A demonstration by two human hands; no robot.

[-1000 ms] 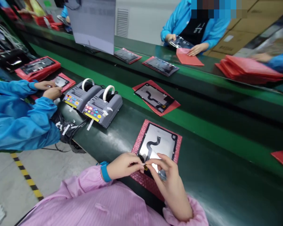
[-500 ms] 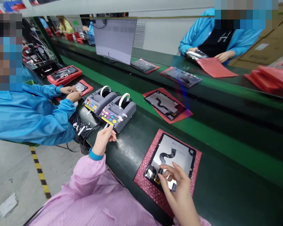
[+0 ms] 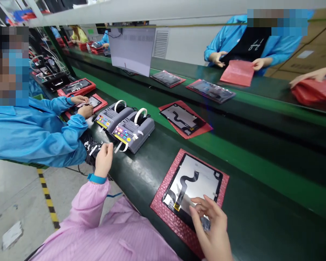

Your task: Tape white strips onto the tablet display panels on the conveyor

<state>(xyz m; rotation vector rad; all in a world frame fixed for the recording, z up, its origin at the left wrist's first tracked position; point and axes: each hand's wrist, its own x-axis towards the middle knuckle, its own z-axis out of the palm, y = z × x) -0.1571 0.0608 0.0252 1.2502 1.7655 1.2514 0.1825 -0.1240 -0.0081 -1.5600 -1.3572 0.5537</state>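
Observation:
My left hand [image 3: 104, 158] is closed just left of the nearer grey tape dispenser [image 3: 134, 132]; what its fingertips hold, if anything, is too small to make out. White tape strips [image 3: 122, 146] curl from the dispenser's front, beside this hand. My right hand [image 3: 210, 221] hovers over the lower right of a flat panel [image 3: 198, 186], thumb and forefinger curved close together with a gap between them. The panel has a silver back, a black wavy cable [image 3: 184, 183] and a yellow-marked connector [image 3: 176, 206]. Under it lies pink bubble wrap [image 3: 163, 203].
Another panel on a red sheet [image 3: 179, 117] lies on the green conveyor [image 3: 152, 98]. Beyond are two wrapped panels [image 3: 210, 90] and a monitor [image 3: 132, 50]. A person in blue works at left [image 3: 38, 134]; others handle red bags across the line [image 3: 237, 72].
My left hand has moved left and down, away from the dispenser, and strips now show at its front. My right hand has shifted slightly right and down. Across the line, hands and red bags moved.

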